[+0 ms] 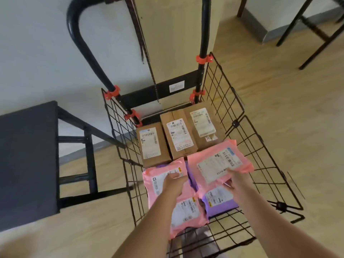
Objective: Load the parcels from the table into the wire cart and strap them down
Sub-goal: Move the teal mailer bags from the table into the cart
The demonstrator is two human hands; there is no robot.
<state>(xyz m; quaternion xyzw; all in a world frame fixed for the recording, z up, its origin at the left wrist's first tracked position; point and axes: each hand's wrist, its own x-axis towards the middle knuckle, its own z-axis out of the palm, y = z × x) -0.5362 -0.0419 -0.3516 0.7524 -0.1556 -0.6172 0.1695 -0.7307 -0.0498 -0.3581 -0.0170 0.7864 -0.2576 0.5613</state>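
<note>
The table [28, 155] stands on your left, just beside the cart [235, 123], and both sit on the wood floor [279, 90]. The cart's black handle [80, 34] rises at the far end. A dark strap [147, 58] hangs loose from it, down past the back panel.

Three boxes [178, 135] lie side by side along the cart's far end, labels up. Nearer you are the soft parcels. The right pink mailer [219, 161] is tilted, and its far edge overlaps the boxes. The left pink mailer [158, 179] lies beside it. A third pink mailer [188, 215] is nearest you, with a purple mailer [219, 202] to its right.

Your right hand [236, 179] pinches the near edge of the right pink mailer, thumb on top. Your left hand [175, 185] grips the left pink mailer, with the thumb over its label.

Red clamps [203, 59] fix the handle to the wire walls.
</note>
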